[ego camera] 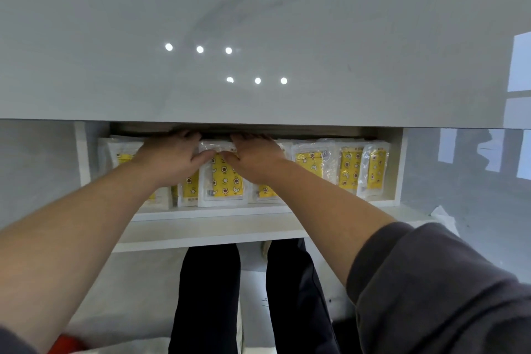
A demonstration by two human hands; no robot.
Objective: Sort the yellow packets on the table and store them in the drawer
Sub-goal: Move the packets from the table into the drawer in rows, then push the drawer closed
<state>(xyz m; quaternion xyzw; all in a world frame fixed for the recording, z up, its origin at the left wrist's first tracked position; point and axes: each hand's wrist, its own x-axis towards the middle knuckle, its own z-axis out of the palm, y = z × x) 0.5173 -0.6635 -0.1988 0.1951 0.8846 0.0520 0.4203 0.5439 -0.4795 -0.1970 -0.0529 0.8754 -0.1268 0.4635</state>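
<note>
As left hand [169,156] and right hand [255,156] press yellow packets [225,181], fingers [185,136] flat, tips under table edge [316,123], drawer [215,213] crowded.

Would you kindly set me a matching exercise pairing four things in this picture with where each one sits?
Things:
1 left hand
2 centre packet
3 rightmost packet
4 tabletop

Places:
a by the right wall of the drawer
b glossy grey, above the drawer
c on packets left of centre
d mid-drawer, yellow face showing

Pairs: 1-c, 2-d, 3-a, 4-b
</note>
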